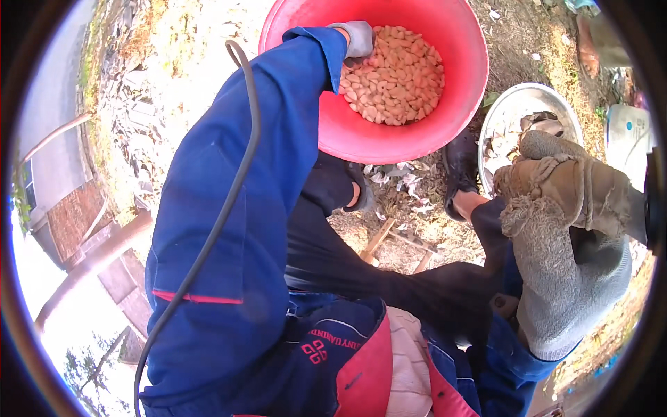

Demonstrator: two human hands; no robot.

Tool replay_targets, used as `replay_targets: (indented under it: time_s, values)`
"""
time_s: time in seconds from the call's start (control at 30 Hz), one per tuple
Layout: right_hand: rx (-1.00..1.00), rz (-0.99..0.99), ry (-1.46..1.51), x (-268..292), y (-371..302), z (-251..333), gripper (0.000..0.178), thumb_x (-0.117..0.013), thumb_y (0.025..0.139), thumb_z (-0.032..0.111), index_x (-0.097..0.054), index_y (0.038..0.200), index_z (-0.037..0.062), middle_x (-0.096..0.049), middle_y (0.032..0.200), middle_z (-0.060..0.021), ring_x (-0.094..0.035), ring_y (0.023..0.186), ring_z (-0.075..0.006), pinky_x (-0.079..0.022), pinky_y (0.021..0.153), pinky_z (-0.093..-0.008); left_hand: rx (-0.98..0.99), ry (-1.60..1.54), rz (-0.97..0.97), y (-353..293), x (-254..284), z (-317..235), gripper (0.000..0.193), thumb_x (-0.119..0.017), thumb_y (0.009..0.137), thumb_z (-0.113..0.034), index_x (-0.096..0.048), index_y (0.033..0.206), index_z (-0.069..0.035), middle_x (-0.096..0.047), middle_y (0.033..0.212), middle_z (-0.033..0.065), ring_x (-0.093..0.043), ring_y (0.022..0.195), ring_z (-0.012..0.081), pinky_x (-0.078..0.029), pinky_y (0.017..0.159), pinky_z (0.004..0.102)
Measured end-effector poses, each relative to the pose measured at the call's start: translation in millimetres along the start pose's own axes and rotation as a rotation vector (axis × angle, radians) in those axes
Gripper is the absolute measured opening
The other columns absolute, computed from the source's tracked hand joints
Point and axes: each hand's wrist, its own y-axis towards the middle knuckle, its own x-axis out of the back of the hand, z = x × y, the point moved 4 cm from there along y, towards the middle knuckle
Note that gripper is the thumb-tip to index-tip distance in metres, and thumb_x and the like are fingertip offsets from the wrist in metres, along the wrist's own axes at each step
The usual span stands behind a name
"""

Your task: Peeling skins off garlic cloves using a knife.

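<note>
My left hand (358, 39), in a pale grey glove, reaches inside a red plastic tub (306, 21) at its left side. It is beside a heap of pale, nut-like kernels (399, 80) at the tub's bottom. Its fingers are too indistinct to show whether they grip anything. On the right, my right hand (566, 278) wears a thick, frayed grey knit glove. It is closed around a tool bound in tan cloth (577, 187), with a dark end (653, 198) at the picture's edge. The wrapping hides what kind of tool this is.
A round metal basin (490, 121) with brownish shell-like pieces stands right of the tub. My dark shoes (460, 163) flank the tub's near side. Shell scraps and thin wooden strips (379, 240) litter the ground. A dark cable (233, 187) runs along my left sleeve.
</note>
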Motion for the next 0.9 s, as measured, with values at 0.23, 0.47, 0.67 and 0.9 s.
replay_targets:
  time_s: [0.23, 0.47, 0.67, 0.9]
  values:
    - [-0.081, -0.062, -0.194, 6, -7, -3, 0.047, -0.085, 0.076, 0.006, -0.065, 0.118, -0.0031, -0.069, 0.11, -0.0142, -0.068, 0.093, -0.0205, -0.055, 0.082, -0.0342, -0.034, 0.058, -0.089, 2, -4, -5, 0.023, -0.055, 0.099, -0.016, -0.07, 0.107, -0.001, -0.073, 0.093, 0.0139, -0.071, 0.07, 0.0238, -0.058, 0.055, 0.0387]
    - [-0.157, -0.115, -0.372, 13, -16, -5, 0.059, -0.088, 0.073, 0.005, -0.061, 0.125, -0.0023, -0.067, 0.116, -0.0154, -0.068, 0.101, -0.0223, -0.056, 0.089, -0.0375, -0.459, 1.28, 0.188, 6, -40, 6, 0.024, -0.057, 0.094, -0.014, -0.071, 0.109, -0.003, -0.073, 0.094, 0.0104, -0.072, 0.079, 0.0257, -0.059, 0.06, 0.0414]
    - [-0.175, -0.169, -0.507, 23, -16, -12, 0.059, -0.088, 0.073, 0.005, -0.061, 0.125, -0.0019, -0.067, 0.116, -0.0147, -0.068, 0.101, -0.0218, -0.056, 0.089, -0.0373, -0.055, 0.589, 0.113, -5, -31, -22, 0.024, -0.066, 0.086, -0.023, -0.079, 0.1, -0.009, -0.075, 0.102, 0.0144, -0.073, 0.092, 0.0268, -0.057, 0.079, 0.0433]
    - [0.04, -0.169, -0.404, 10, -8, -9, 0.034, -0.083, 0.079, 0.008, -0.07, 0.109, -0.0016, -0.073, 0.096, -0.0085, -0.067, 0.081, -0.0148, -0.053, 0.074, -0.0282, 0.028, -0.471, -0.068, 4, -17, -5, 0.021, -0.061, 0.091, -0.015, -0.073, 0.103, -0.003, -0.072, 0.082, 0.0146, -0.071, 0.07, 0.0274, -0.06, 0.058, 0.041]
